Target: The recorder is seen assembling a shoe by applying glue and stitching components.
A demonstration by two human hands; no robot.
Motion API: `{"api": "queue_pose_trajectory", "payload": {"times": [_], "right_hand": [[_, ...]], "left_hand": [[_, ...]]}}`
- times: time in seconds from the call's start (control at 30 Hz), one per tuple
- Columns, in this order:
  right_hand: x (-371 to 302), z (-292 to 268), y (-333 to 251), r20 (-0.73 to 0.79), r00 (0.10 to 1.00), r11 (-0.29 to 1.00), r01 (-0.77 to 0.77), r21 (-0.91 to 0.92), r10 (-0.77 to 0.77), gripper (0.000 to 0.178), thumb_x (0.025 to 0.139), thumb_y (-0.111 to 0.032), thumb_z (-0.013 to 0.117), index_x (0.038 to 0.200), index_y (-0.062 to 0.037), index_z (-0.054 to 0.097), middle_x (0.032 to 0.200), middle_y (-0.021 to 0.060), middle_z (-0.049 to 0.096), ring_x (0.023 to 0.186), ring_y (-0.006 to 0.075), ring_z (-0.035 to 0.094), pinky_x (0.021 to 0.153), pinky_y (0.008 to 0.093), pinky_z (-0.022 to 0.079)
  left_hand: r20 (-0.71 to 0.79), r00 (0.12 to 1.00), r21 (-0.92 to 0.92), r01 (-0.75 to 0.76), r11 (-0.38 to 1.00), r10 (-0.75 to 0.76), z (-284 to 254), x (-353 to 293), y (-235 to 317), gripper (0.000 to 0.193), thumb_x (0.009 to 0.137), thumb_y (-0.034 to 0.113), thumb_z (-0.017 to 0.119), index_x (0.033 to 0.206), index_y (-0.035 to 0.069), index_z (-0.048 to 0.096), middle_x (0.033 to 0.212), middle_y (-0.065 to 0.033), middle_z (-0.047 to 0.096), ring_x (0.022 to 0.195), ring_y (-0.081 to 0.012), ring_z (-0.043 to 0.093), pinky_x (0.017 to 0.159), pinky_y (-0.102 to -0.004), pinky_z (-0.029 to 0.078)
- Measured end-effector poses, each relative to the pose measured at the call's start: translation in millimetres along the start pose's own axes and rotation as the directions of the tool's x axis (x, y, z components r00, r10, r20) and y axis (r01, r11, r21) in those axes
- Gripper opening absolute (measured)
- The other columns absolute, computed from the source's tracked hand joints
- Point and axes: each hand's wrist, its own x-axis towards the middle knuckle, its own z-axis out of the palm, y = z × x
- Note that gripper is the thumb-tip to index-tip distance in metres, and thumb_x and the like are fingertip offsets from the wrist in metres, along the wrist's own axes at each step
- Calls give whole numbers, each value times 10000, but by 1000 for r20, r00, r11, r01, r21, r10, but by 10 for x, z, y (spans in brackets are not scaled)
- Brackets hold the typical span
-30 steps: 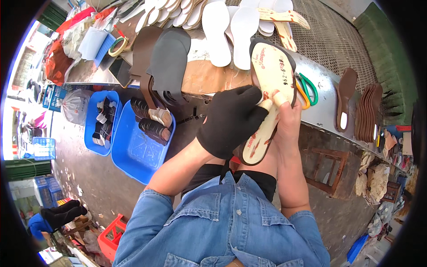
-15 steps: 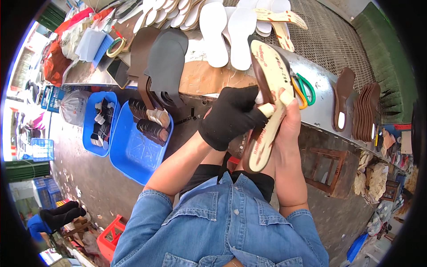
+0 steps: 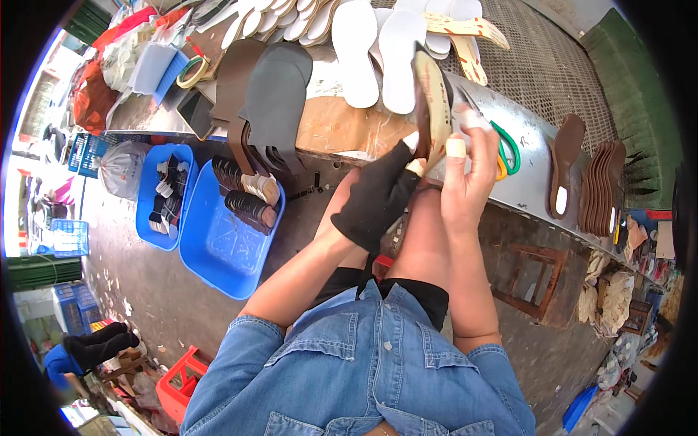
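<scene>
My left hand (image 3: pixel 378 192), in a black glove with the fingertips bare or covered in pale caps, grips a shoe insole (image 3: pixel 436 105) by its lower end. The insole has a cream printed face and a brown edge, and stands tilted nearly edge-on over the workbench's front. My right hand (image 3: pixel 469 174) is bare, a cream cover on its thumb tip, with its fingers raised and apart just right of the insole. It appears to hold nothing. Scissors (image 3: pixel 511 149) with green and yellow handles lie on the bench behind that hand.
White insoles (image 3: pixel 356 58) lie at the bench's far side. Grey sole-shaped sheets (image 3: pixel 276 94) hang over its front edge, left. Brown insoles (image 3: pixel 600 189) stand stacked at the right. Below left are a blue bin (image 3: pixel 225 254) with strap pieces and a red stool (image 3: pixel 178 385).
My right hand has let go of the insole and moved slightly up and away with its fingers spread. The insole has turned from face-up to nearly edge-on in my left hand.
</scene>
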Motion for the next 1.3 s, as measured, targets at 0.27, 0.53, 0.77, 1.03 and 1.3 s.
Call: {"api": "queue_pose_trajectory", "payload": {"times": [0.27, 0.53, 0.77, 1.03, 1.3], "right_hand": [[64, -4, -132, 150, 965, 897, -255, 361, 213, 111, 821, -28, 657, 906, 2, 592, 836, 30, 620, 703, 81, 566, 600, 214, 461], [131, -111, -123, 481, 790, 820, -529, 218, 381, 93, 833, -64, 667, 846, -8, 594, 715, -17, 592, 620, 18, 520, 517, 172, 400], [61, -132, -84, 401, 895, 878, -342, 334, 196, 111, 829, -66, 667, 798, -7, 577, 667, -33, 538, 586, 22, 454, 525, 185, 357], [35, -23, 73, 252, 951, 936, -244, 253, 180, 251, 761, -129, 749, 868, -8, 557, 732, -11, 492, 568, 44, 442, 512, 186, 354], [85, -39, -94, 357, 870, 873, -433, 223, 340, 510, 632, -191, 858, 971, -3, 527, 706, 8, 509, 589, 61, 488, 470, 194, 427]], "left_hand": [[-19, 981, 564, -149, 812, 194, -98, 97, -64, 495, 875, 128, 541, 1355, 210, 454, 764, -159, 563, 648, -304, 601, 615, -400, 479], [-11, 979, 597, -158, 786, 205, -139, 75, -39, 509, 859, 105, 529, 1352, 203, 454, 718, -161, 571, 613, -308, 600, 596, -414, 478], [-5, 1000, 373, -22, 928, 26, -169, 68, 72, 497, 874, 97, 528, 1360, 157, 439, 824, -199, 631, 638, -232, 639, 610, -349, 495], [90, 987, 104, 124, 987, -133, -157, 32, 207, 334, 923, 128, 505, 1231, -2, 493, 883, -56, 608, 726, -77, 553, 660, -253, 473], [103, 975, -3, 198, 980, -196, -146, 17, 241, 342, 931, 152, 531, 1249, 35, 483, 803, -34, 605, 657, -69, 547, 600, -246, 472]]}}
